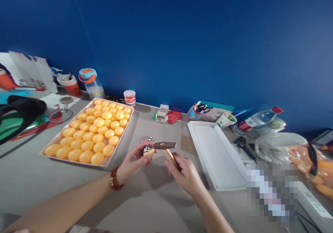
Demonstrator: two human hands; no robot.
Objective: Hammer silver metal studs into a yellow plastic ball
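My left hand [134,159], with a red bead bracelet on its wrist, pinches a shiny silver ball [148,150] whose lower side looks yellow. In my right hand [185,173] is a small hammer [168,145], gripped by its wooden handle. The hammer's dark metal head lies level beside the ball; whether they touch I cannot tell. Just behind the left fingers sit more shiny silver pieces [149,139], partly hidden. To the left, a shallow box [107,163] holds rows of orange balls [87,145]. A long white tray [215,153] lies right of the hammer.
Along the blue wall stand a blue-lidded bottle [90,82], paper cups [70,85], a small tub [129,97] and a pen holder with scissors [195,113]. At the right are a plastic bottle [256,120], a bag of orange balls [301,153] and a power strip [313,201].
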